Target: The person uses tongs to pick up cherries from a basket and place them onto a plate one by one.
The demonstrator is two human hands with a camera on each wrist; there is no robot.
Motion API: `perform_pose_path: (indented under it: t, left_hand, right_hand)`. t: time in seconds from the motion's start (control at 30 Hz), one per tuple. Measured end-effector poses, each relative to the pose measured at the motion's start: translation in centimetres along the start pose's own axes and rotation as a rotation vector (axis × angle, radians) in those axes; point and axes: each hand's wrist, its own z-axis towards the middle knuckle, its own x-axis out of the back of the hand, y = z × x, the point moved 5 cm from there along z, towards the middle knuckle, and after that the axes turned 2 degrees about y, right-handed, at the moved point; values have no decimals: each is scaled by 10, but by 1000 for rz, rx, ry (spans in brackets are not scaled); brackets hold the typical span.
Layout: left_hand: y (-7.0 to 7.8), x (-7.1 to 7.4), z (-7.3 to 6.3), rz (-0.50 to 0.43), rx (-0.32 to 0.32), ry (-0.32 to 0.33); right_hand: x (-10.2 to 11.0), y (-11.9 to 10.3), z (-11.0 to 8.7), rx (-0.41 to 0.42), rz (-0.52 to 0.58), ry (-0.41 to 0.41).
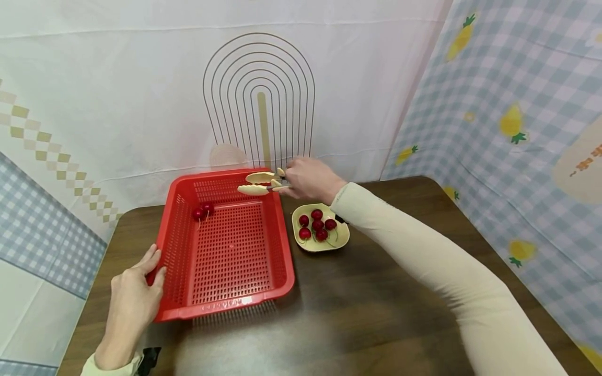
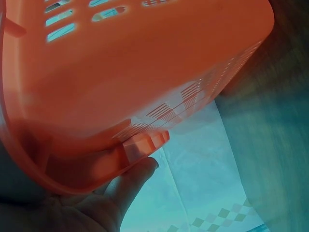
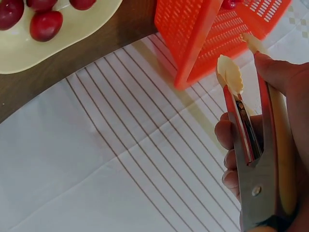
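A red plastic basket point(image 1: 229, 250) with a perforated floor and walls has its left rim gripped by my left hand point(image 1: 136, 292), the thumb along the rim's edge in the left wrist view. Two cherries point(image 1: 203, 210) lie in its back left corner. My right hand point(image 1: 310, 180) holds a pair of tongs point(image 3: 251, 183) with cream scalloped tips and metal arms. Those tips reach over the basket's back right rim, spread apart with nothing between them. Just right of the basket, a pale yellow dish point(image 1: 340, 240) carries several cherries point(image 1: 317, 225) with stems, under my right forearm.
Basket and dish stand on a dark brown wooden table point(image 1: 376, 313). Behind it hangs a white cloth point(image 1: 141, 104) printed with arches. A blue checked cloth point(image 1: 489, 172) with pineapples and lemons hangs along the right side.
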Motion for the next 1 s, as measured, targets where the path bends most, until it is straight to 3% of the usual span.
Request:
perform_pose_path:
  t: [1.0]
  left_hand:
    - [-2, 0, 1, -6, -17, 7]
  right_hand:
    - [-12, -24, 36, -7, 40, -80]
